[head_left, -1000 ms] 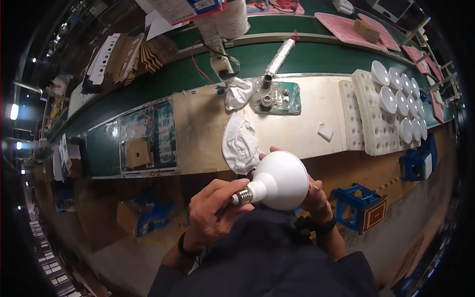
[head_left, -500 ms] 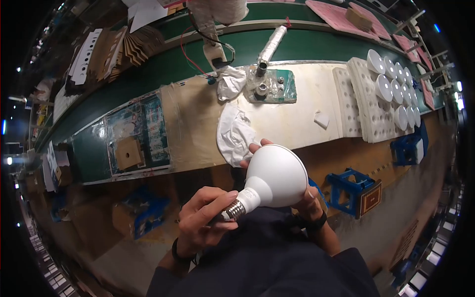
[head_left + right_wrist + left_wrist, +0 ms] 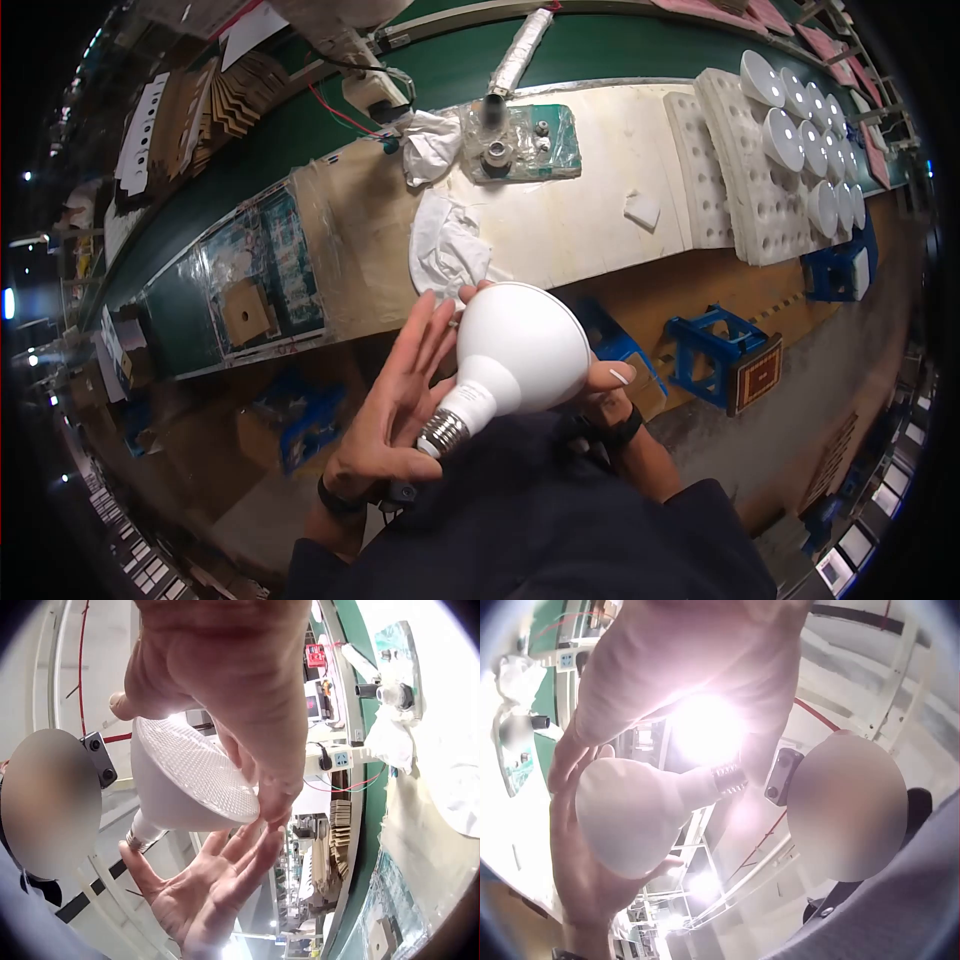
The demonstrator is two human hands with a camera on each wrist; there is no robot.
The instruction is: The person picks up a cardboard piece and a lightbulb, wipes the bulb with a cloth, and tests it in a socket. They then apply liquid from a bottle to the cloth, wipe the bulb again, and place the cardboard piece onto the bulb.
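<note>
A white floodlight bulb (image 3: 525, 345) hangs above the floor in front of the bench, tilted with its metal screw base (image 3: 443, 433) toward my lower left. My right hand (image 3: 610, 388) grips the wide end by its rim, thumb on the near side and fingers round the far side. The right wrist view shows the bulb's dimpled lens (image 3: 196, 769) under that hand. Beside the base, my left hand (image 3: 385, 415) is spread, with straight fingers along the bulb's side and the thumb tip right at the screw base.
White cloths (image 3: 445, 245) lie on the bench near a fixture board (image 3: 550, 150) with sockets. Foam trays (image 3: 740, 185) at right hold several white bulbs (image 3: 783, 140). Cardboard dividers (image 3: 240, 100) stand at far left. Blue stools (image 3: 715, 350) are below the bench.
My left hand has let go of the screw base and spread its fingers. The bulb has moved left and its base has tipped further down, still in my right hand.
</note>
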